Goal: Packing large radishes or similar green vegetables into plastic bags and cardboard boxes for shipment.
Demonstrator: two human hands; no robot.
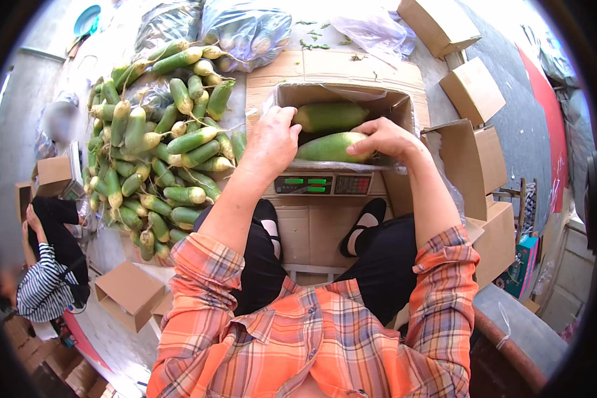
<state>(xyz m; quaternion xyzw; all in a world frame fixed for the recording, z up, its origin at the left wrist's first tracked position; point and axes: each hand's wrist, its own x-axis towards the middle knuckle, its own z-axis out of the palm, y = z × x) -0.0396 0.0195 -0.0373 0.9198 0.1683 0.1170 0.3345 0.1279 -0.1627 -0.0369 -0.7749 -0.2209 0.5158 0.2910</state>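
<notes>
Two large green radishes show inside an open cardboard box (410, 119), lying side by side across it. The far green radish (331, 117) reaches to the fingertips of my left hand (273, 139). That hand is closed at the box's left rim, and its palm side is hidden, so what it grips does not show. My right hand (386, 138) is closed on the right end of the near green radish (328, 147), with the thumb on its top. Under the box is a scale, whose display panel (322, 184) with green readouts faces me.
A big heap of green radishes (159, 159) lies to the left. Filled plastic bags (245, 33) stand behind it. Several cardboard boxes (472, 91) line the right side, one close by my right arm. A person in a striped top (46, 285) sits at far left.
</notes>
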